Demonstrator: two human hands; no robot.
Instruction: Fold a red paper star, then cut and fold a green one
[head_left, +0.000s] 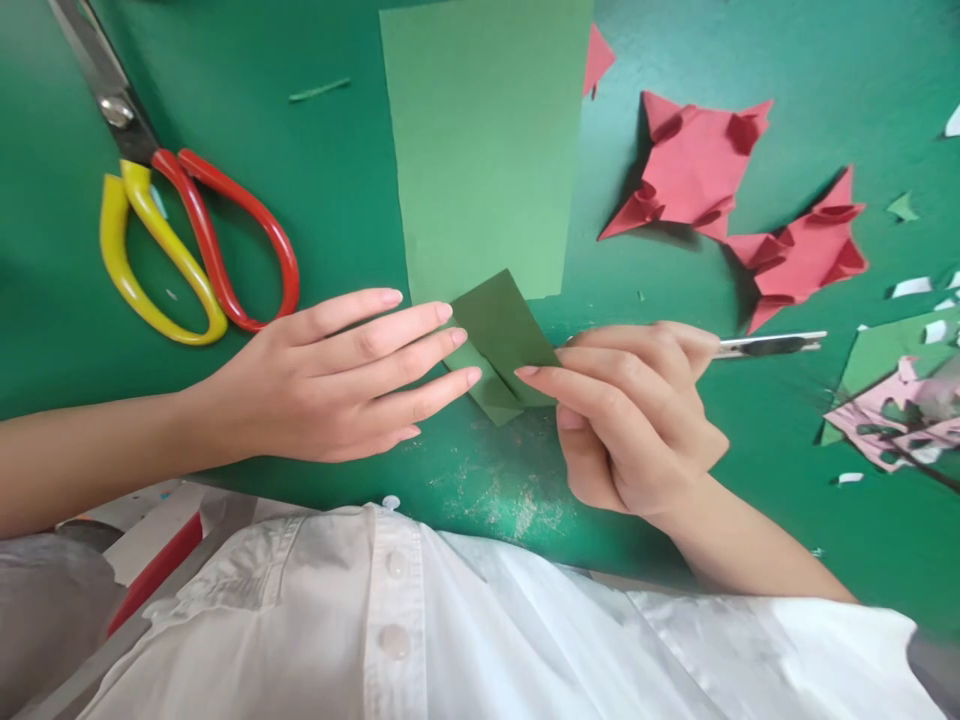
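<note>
A small folded piece of dark green paper (501, 340) sits between my two hands just above the green table (337, 180). My left hand (337, 375) has its fingers stretched out flat, their tips touching the paper's left edge. My right hand (634, 420) is curled, pinching the paper's right side with its fingertips. A thin metal tool (772, 345), perhaps a blade or small scissors, sticks out to the right from that hand's grip.
A larger light green sheet (484, 140) lies behind the folded piece. Big scissors with red and yellow handles (187, 240) rest at the left. Folded red paper shapes (694, 165) (806, 250) and paper scraps (892, 400) lie at the right.
</note>
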